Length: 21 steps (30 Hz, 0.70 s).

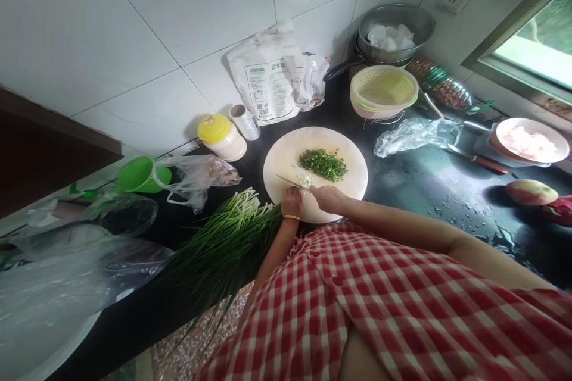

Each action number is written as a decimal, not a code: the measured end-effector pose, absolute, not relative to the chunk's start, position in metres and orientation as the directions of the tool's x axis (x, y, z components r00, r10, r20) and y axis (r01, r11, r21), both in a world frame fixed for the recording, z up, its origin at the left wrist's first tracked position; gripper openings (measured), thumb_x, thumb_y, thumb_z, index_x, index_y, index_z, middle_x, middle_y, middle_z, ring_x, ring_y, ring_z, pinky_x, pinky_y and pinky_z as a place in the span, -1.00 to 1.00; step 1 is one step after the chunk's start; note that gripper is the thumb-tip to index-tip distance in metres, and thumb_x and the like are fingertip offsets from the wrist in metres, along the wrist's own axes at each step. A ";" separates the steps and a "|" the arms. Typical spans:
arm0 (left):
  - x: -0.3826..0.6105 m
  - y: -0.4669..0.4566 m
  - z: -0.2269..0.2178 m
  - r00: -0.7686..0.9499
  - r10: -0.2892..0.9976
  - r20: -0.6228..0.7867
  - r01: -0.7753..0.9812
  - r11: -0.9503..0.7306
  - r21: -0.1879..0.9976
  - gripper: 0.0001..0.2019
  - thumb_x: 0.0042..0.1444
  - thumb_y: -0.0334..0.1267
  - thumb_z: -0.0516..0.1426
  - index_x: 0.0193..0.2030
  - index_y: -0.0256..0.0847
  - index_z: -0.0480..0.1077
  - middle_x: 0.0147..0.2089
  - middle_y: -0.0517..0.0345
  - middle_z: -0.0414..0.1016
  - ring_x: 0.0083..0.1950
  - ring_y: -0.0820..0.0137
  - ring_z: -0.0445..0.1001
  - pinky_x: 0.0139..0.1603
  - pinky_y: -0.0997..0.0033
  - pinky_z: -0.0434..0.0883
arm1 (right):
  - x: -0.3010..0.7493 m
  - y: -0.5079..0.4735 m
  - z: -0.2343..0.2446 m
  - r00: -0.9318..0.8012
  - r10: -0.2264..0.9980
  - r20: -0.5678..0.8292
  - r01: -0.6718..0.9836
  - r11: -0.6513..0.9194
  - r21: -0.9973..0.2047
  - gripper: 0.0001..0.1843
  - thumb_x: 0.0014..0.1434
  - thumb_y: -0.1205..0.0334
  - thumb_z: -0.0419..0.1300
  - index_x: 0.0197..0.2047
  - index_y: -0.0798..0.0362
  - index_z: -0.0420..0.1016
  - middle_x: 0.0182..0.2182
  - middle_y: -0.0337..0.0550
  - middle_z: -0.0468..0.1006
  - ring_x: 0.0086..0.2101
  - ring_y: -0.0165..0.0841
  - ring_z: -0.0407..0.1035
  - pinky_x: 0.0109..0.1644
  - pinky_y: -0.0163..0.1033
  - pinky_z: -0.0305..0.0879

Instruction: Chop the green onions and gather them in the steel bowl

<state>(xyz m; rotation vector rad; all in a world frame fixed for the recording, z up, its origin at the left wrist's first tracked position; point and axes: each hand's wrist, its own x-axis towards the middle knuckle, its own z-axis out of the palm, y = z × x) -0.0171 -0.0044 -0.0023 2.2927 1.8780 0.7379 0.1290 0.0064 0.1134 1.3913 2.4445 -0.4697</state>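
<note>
My right hand (328,197) is wrapped round the handle of a knife (289,181), its blade lying across a round white cutting board (277,161). Just below the blade, my left hand (292,202) has its fingers curled down, closed on green onions that are mostly hidden under it. Small white chopped pieces (304,180) lie along the blade. Behind them on the board is a heap of chopped green onion (322,165). Left of the board, a large bunch of whole green onions (223,238) lies with its leaves hanging over the counter's front edge.
A yellow-lidded jar (222,137), a plastic-wrap roll (245,122) and a white printed bag (268,83) stand behind the board. On the right are a yellow colander (384,86), a plastic bag (415,136), a second knife (478,161) and a bowl (503,131). A green cup (140,174) lies left.
</note>
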 end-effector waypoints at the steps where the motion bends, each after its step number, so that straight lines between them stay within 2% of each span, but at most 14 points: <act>1: -0.017 -0.004 -0.002 0.126 0.945 0.302 0.900 -0.237 0.367 -0.83 0.20 -0.36 -0.04 -0.26 -0.23 0.37 -0.26 -0.03 0.43 -0.18 0.27 0.36 -0.11 0.26 0.34 | 0.129 0.006 0.113 -0.490 0.772 -0.405 0.867 0.479 -0.137 -0.65 0.15 0.44 -0.08 0.02 0.17 0.24 -0.29 0.06 0.54 -0.23 -0.23 0.44 -0.28 -0.26 0.24; 6: -0.020 -0.008 0.007 0.129 0.954 0.271 0.894 -0.230 0.384 -0.80 0.19 -0.33 -0.03 -0.20 -0.20 0.41 -0.24 -0.01 0.45 -0.16 0.27 0.36 -0.10 0.27 0.34 | 0.126 0.006 0.105 -0.475 0.775 -0.417 0.877 0.457 -0.149 -0.63 0.14 0.45 -0.07 0.03 0.18 0.24 -0.27 0.06 0.54 -0.23 -0.23 0.44 -0.27 -0.26 0.24; 10: -0.030 -0.016 0.015 0.199 0.950 0.240 0.901 -0.273 0.337 -0.76 0.17 -0.26 0.03 -0.05 -0.13 0.40 -0.11 0.00 0.46 -0.13 0.26 0.35 -0.09 0.23 0.33 | 0.127 0.011 0.104 -0.491 0.773 -0.403 0.871 0.454 -0.188 -0.60 0.15 0.43 -0.07 0.08 0.17 0.20 -0.24 0.06 0.54 -0.20 -0.23 0.44 -0.25 -0.26 0.24; 14: -0.032 -0.013 0.013 0.244 0.943 0.227 0.886 -0.312 0.343 -0.72 0.20 -0.35 -0.04 -0.02 -0.13 0.40 -0.10 0.00 0.46 -0.15 0.32 0.37 -0.05 0.28 0.34 | 0.143 0.022 0.109 -0.465 0.789 -0.401 0.885 0.423 -0.195 -0.64 0.16 0.41 -0.07 0.04 0.16 0.24 -0.21 0.06 0.54 -0.23 -0.25 0.44 -0.28 -0.27 0.24; 21: -0.007 0.014 0.005 0.292 0.931 0.219 0.861 -0.355 0.364 -0.70 0.17 -0.42 -0.03 -0.01 -0.16 0.38 -0.09 0.03 0.47 -0.11 0.30 0.38 -0.05 0.29 0.36 | 0.173 0.030 0.109 -0.373 0.857 -0.355 0.928 0.349 -0.131 -0.64 0.13 0.46 -0.08 0.00 0.18 0.29 -0.31 0.04 0.55 -0.28 -0.23 0.45 -0.34 -0.27 0.22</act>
